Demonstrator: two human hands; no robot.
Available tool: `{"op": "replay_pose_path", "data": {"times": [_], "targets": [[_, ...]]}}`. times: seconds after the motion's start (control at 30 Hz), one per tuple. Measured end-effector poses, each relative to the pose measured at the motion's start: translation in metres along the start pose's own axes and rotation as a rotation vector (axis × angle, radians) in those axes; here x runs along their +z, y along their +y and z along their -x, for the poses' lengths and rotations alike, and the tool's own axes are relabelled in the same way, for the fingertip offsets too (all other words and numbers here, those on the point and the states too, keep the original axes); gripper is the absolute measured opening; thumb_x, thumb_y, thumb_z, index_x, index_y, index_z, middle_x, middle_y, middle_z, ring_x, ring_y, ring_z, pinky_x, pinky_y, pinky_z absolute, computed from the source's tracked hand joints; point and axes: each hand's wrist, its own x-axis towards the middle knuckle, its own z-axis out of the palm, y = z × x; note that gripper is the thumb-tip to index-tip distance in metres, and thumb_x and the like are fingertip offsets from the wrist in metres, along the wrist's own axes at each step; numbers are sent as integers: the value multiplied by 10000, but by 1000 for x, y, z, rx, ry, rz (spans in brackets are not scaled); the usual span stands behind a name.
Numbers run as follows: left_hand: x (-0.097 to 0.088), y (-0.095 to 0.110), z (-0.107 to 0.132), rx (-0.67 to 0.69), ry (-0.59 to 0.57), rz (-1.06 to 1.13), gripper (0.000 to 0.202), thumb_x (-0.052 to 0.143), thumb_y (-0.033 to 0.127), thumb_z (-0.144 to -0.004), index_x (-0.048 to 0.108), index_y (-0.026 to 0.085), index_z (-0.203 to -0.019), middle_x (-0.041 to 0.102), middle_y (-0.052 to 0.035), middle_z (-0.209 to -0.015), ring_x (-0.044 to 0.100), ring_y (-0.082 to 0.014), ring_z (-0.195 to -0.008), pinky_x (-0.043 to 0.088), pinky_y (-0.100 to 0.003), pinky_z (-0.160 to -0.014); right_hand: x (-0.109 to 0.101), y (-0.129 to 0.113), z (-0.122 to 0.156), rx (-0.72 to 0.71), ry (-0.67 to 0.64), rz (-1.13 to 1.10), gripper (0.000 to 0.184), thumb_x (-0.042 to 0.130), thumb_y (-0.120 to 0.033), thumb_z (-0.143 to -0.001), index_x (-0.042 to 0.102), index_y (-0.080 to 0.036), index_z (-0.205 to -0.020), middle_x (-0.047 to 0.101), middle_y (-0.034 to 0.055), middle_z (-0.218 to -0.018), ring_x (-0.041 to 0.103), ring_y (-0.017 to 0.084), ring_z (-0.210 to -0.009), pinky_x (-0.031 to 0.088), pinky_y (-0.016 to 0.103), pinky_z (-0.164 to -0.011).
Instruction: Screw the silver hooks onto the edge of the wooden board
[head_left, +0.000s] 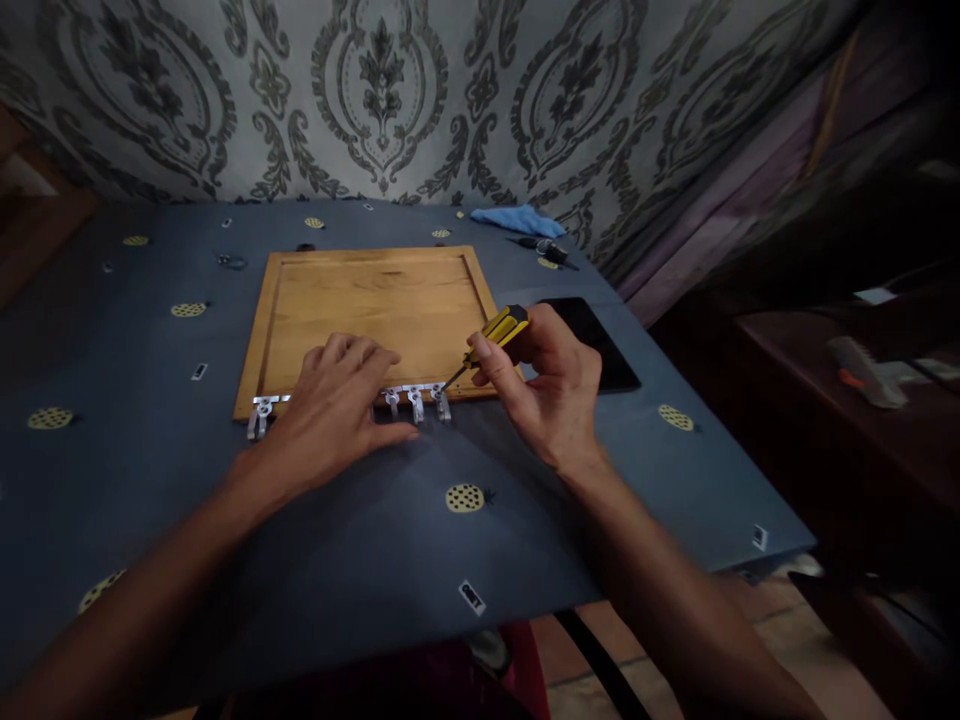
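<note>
Fingers of the right hand (559, 400) are closed round the yellow-and-black screwdriver (498, 334), its tip at the rightmost hook-like fitting (441, 402) on a silvery metal rail (411, 387) along the near edge of a framed wooden panel (367, 310), mid-worktop; the left hand (330, 395) lies open across rail and panel, gripping nothing visible. If a screw is being turned, bringing the slanted shaft nearer upright and pressing evenly should stop slipping, the left palm bracing the panel. Smooth, honey-coloured grain fills the raised rectangular border. Blue-grey pineapple-print covering dresses the worktop (375, 560); right, a flat black slab (600, 345); far right, a crumpled blue cloth (517, 220).
</note>
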Motion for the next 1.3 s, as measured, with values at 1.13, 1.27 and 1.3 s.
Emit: {"op": "replay_pose_path", "data": {"times": [1.13, 1.27, 1.3], "targets": [[6, -8, 2, -22, -105, 7, 380, 793, 472, -824, 673, 182, -1037, 674, -74, -1065, 532, -318, -1126, 419, -492, -990, 0, 2, 0, -15, 23, 34, 223, 686, -343, -913, 549, -250, -765, 592, -37, -645, 601, 138, -545, 468, 303, -497], [6, -8, 3, -13, -97, -6, 432, 789, 510, -818, 643, 186, -1064, 674, -72, -1077, 538, -314, -1116, 422, -482, -983, -1, 1, 0, 6, 15, 41, 216, 685, -353, -916, 557, -244, -780, 612, -31, -659, 605, 135, -558, 476, 299, -511], [6, -8, 4, -11, -92, -5, 445, 787, 523, -815, 634, 187, -1064, 674, -72, -1075, 539, -313, -1113, 426, -476, -977, -1, 1, 0, 13, 9, 45, 215, 680, -360, -919, 559, -241, -786, 620, -30, -662, 609, 134, -564, 480, 298, -515]]}}
